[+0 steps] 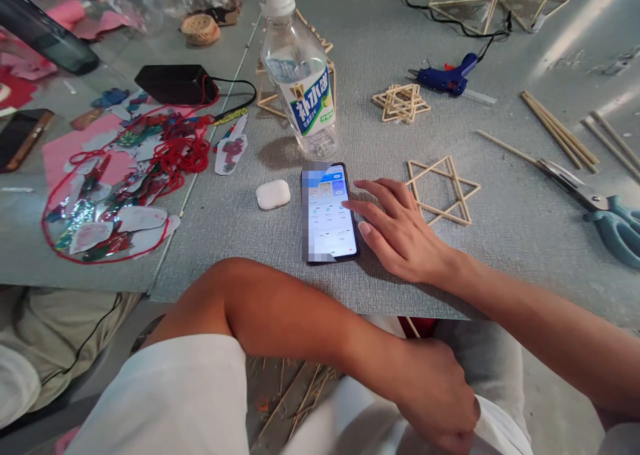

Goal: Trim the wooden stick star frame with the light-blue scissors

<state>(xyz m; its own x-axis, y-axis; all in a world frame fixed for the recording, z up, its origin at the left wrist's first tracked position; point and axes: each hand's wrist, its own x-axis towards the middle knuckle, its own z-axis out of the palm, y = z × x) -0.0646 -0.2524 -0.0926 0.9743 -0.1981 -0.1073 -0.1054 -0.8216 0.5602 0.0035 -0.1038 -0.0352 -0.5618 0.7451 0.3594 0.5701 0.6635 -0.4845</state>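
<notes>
A lit smartphone (331, 218) lies flat on the grey table, part of its screen blurred out. My right hand (400, 228) reaches over its right edge, fingers spread, one fingertip at the screen. Across my lap, my left hand (443, 395) is curled closed with its back towards me; the inside of the fingers is hidden. Left of the phone sits a white earbud case (273, 194). Behind it stands a clear plastic bottle (303, 75) with a white cap. A flat six-pointed star of thin sticks (454, 216) lies just beyond my right hand.
Teal-handled scissors (617, 225), loose sticks (560, 131) and a blue glue gun (447, 76) lie to the right. A smaller layered stick star (401, 103) is near the gun. Red cord (183, 151), paper scraps and a black box (175, 83) cover the left side.
</notes>
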